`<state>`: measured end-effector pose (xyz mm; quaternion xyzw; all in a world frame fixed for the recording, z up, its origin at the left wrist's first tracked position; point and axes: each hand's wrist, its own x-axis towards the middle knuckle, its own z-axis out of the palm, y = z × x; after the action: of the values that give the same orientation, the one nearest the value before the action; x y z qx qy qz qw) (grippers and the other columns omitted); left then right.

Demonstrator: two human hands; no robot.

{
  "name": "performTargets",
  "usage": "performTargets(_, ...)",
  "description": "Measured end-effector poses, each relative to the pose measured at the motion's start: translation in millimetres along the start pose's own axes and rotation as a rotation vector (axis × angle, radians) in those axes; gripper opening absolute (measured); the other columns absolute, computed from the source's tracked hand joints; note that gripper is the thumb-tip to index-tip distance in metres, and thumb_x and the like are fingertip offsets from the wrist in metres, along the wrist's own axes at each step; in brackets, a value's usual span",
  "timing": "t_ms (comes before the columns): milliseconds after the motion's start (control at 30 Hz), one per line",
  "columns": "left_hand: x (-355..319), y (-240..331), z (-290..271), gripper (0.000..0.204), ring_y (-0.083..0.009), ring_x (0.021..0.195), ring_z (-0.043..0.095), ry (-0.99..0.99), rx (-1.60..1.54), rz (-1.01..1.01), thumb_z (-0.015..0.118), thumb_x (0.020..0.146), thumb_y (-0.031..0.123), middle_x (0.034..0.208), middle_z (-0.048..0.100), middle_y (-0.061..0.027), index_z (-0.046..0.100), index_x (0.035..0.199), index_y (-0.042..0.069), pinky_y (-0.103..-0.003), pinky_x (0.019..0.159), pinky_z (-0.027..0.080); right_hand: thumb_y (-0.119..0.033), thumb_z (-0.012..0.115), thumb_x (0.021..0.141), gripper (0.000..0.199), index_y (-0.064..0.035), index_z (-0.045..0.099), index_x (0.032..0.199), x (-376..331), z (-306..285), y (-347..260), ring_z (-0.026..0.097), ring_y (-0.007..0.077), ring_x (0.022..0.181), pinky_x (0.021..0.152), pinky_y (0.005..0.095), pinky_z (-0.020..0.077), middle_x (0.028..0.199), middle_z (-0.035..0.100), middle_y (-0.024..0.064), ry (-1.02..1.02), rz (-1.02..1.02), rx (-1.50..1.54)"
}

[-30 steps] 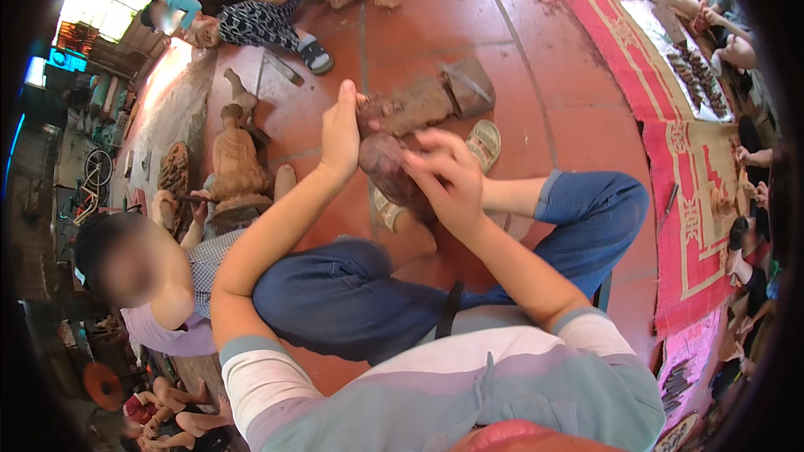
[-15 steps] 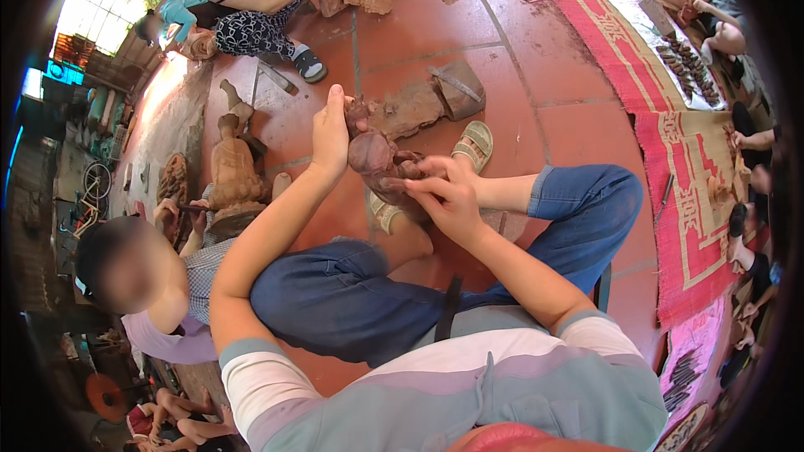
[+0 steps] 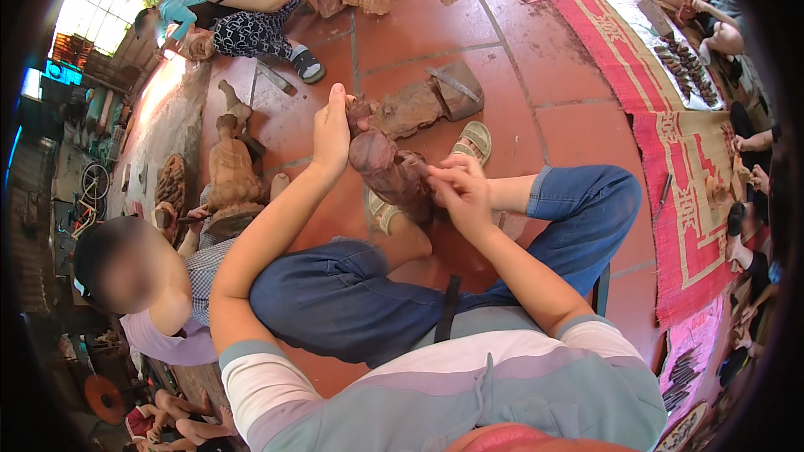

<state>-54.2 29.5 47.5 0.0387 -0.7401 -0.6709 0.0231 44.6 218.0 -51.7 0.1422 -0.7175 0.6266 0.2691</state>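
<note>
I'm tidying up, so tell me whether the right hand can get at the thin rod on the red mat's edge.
Probably not without shifting: the right hand is at the dark carving, and the bent right knee lies between it and the thin rod.

spatial arrangement: a carving (image 3: 381,166) lies between the left hand (image 3: 332,130), at its left, and the right hand (image 3: 461,192), at its right. a longer carving (image 3: 409,113) rests beyond it on the tiled floor (image 3: 578,79). farther left, a statue (image 3: 233,169); at right, a mat (image 3: 646,146), bearing small pieces (image 3: 688,75) on a sheet (image 3: 626,15) toward its far end.
</note>
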Motion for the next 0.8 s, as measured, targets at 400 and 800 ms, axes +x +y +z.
performTargets(400, 7, -5, -5, 0.046, -0.0123, 0.066, 0.056, -0.035, 0.011, 0.033, 0.045, 0.094, 0.047, 0.075, 0.06, -0.0067, 0.058, 0.083, 0.003, -0.026, 0.061, 0.046, -0.011, 0.065, 0.082, 0.009, -0.0083, 0.07, 0.089, 47, 16, -30, 0.058, 0.0182, 0.072, 0.061, 0.0283, 0.047, 0.087, 0.057, 0.0049, -0.074, -0.082, -0.133)
performTargets(800, 1, -2, -7, 0.041, -0.0135, 0.062, 0.055, -0.024, -0.155, -0.111, 0.047, 0.093, 0.043, 0.075, 0.06, -0.0066, 0.056, 0.08, 0.005, -0.028, 0.058, 0.046, -0.006, 0.065, 0.082, 0.015, -0.0041, 0.066, 0.096, 76, 37, -69, 0.062, 0.0211, 0.081, 0.07, 0.0303, 0.0492, 0.09, 0.062, 0.0109, -0.14, 0.006, 0.075)
